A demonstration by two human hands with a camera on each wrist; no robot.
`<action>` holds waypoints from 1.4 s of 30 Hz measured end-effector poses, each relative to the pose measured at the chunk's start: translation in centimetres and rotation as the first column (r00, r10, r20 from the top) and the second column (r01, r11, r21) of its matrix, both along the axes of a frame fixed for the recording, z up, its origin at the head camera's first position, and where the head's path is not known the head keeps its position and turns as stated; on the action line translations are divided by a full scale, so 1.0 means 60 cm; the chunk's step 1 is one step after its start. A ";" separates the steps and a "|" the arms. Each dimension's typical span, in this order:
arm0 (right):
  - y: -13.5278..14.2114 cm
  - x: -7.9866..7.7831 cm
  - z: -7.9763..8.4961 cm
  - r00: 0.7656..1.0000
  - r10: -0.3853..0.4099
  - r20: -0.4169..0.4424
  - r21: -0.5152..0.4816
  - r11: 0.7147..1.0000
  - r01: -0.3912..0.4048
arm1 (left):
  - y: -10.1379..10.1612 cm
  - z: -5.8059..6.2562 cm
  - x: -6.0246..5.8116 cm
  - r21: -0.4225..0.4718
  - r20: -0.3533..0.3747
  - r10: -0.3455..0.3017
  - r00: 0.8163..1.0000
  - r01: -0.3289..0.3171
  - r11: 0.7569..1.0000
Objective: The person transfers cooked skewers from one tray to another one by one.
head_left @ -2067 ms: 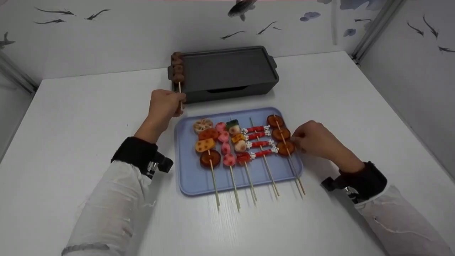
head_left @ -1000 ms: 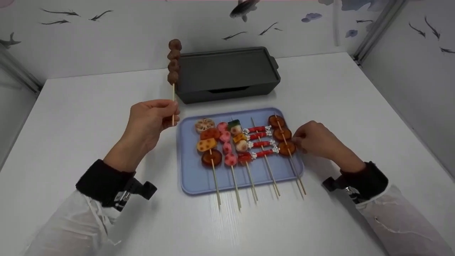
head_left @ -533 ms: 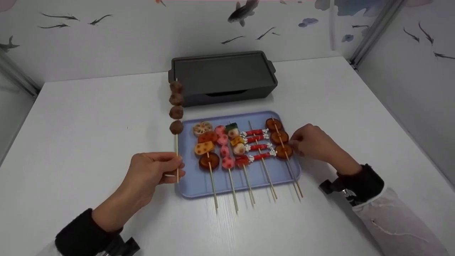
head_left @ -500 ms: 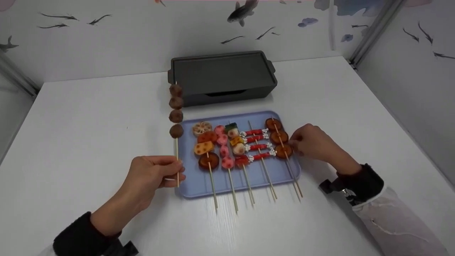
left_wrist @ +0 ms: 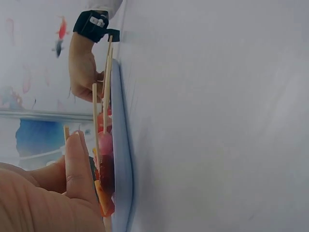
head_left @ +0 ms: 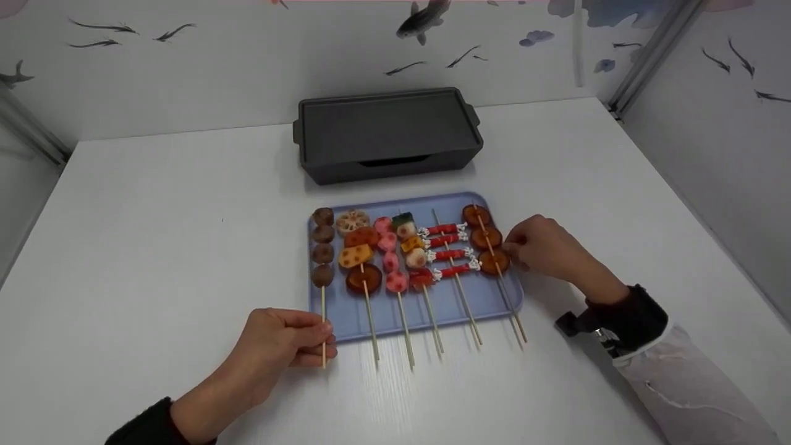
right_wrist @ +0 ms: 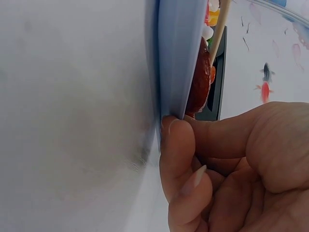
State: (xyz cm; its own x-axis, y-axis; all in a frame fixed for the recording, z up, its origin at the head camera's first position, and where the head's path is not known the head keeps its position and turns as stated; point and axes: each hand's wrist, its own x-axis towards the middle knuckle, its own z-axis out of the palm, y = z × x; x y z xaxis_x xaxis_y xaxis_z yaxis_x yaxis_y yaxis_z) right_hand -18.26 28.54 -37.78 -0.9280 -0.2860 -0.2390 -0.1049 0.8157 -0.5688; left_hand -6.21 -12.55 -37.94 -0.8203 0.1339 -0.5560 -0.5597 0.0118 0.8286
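Note:
My left hand [head_left: 278,346] pinches the lower stick of a skewer of brown meatballs [head_left: 322,254] between thumb and fingers. The meatballs are at the left end of the blue tray [head_left: 346,316], beside a skewer with a lotus root slice [head_left: 353,220] at its top. In the left wrist view, the stick's tip pokes out behind the fingers [left_wrist: 77,166]. My right hand [head_left: 547,247] grips the tray's right rim, and the right wrist view shows thumb and fingers [right_wrist: 177,145] at the tray's edge, close to a brown round slice [right_wrist: 199,79].
Further skewers lie side by side on the tray: pink balls [head_left: 396,282], mixed pieces [head_left: 416,258], red wrapped-candy shapes [head_left: 450,254] and brown round slices [head_left: 486,237]. Their sticks overhang the front rim. A dark grey grill [head_left: 389,127] stands behind, near the patterned wall [head_left: 247,68].
My left hand has brought the meatball skewer from the grill's left edge toward me, then lowered it over the tray's left side. The right hand has stayed at the tray's rim.

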 end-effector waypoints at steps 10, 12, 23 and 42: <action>0.005 -0.003 -0.001 1.000 -0.011 -0.009 0.006 1.000 0.011 | 0.012 -0.020 0.006 0.016 0.022 -0.012 1.000 0.012 1.000; 0.005 -0.003 -0.001 1.000 -0.014 -0.010 0.006 1.000 0.014 | 0.013 -0.022 0.005 0.010 0.022 -0.015 1.000 0.015 1.000; -0.002 -0.009 -0.001 0.999 0.017 -0.029 0.015 1.000 -0.016 | 0.010 -0.028 0.011 -0.066 -0.025 0.010 1.000 -0.012 0.998; 0.059 0.000 0.020 0.978 0.019 -0.209 0.007 1.000 -0.018 | -0.072 0.030 -0.012 -0.612 -0.680 -0.211 0.702 -0.385 0.691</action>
State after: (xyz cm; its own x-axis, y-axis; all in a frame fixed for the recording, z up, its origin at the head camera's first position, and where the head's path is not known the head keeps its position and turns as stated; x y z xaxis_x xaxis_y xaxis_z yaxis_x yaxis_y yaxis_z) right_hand -18.23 32.09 -36.58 -0.9522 -0.3027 -0.0417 -0.2361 0.8154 -0.5286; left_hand -6.90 -16.86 -36.12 -0.9606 -0.1192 0.2511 0.0985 0.6988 0.7085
